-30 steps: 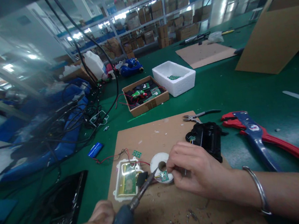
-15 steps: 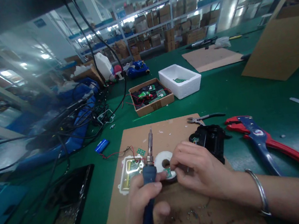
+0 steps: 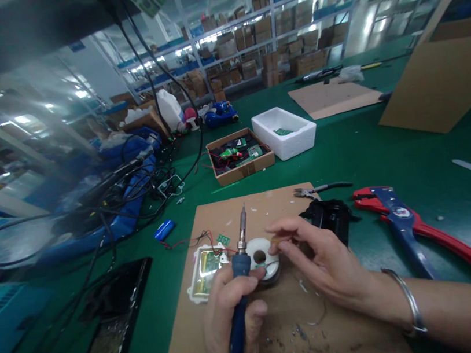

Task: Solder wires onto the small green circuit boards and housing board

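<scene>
My left hand [image 3: 231, 305] is closed around the dark blue handle of a soldering iron [image 3: 241, 272], its metal tip pointing up and away. A small green circuit board [image 3: 262, 267] shows at the left fingertips, in front of a white-flanged spool [image 3: 267, 248]; a thin wire seems to run from it. My right hand [image 3: 312, 253] hovers just right of the spool, index finger raised and apart from the thumb. I see nothing clearly held there. Left of the spool, a clear-edged case with a circuit board [image 3: 205, 271] lies on the cardboard sheet [image 3: 274, 200].
Wire strippers [image 3: 398, 215], cutting pliers [image 3: 320, 189] and a black plastic housing [image 3: 333, 215] lie to the right. Behind stand a carton of parts [image 3: 243, 170] and a white foam box [image 3: 294, 142]. A blue battery [image 3: 164, 230], black tray [image 3: 115, 316] and tangled cables [image 3: 146, 198] are left.
My right hand has drawn back from the small board, and its index finger has lifted from the thumb. The left hand still holds the soldering iron. The camera view has shifted slightly.
</scene>
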A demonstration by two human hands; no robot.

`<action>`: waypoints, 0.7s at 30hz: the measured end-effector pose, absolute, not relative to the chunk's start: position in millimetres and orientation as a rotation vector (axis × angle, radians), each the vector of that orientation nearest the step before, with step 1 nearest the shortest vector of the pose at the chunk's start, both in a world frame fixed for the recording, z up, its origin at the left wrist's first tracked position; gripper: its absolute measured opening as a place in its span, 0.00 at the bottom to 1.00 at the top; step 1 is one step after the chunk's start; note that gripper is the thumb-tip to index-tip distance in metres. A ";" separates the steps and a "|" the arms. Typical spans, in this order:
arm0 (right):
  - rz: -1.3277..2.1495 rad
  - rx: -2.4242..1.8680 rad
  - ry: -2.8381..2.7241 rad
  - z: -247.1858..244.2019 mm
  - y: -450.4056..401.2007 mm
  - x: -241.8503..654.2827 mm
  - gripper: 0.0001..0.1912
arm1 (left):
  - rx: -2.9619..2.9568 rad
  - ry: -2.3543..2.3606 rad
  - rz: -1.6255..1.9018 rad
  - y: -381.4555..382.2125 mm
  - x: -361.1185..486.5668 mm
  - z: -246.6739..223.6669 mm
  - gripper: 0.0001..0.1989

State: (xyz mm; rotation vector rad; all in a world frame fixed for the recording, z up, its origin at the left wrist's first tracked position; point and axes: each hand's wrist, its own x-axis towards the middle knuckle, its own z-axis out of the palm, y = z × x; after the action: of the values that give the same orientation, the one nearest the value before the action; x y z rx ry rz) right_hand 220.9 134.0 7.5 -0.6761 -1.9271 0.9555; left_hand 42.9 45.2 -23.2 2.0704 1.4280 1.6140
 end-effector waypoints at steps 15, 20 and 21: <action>1.169 -0.855 -1.996 25.1 135.2 226.7 0.04 | 2.010 1.485 1.637 45.8 47.5 -19.2 0.09; 0.981 -0.789 -2.153 19.5 130.1 221.2 0.05 | 1.981 1.473 1.632 45.8 48.7 -18.6 0.08; 0.956 -0.766 -2.168 18.1 130.6 220.5 0.06 | 1.979 1.474 1.630 45.7 48.9 -18.3 0.08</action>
State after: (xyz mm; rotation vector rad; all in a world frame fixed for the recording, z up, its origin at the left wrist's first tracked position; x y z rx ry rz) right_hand 220.5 130.6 18.1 -0.7665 -2.1680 0.9556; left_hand 48.9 45.7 -18.3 1.9790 1.4744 1.6304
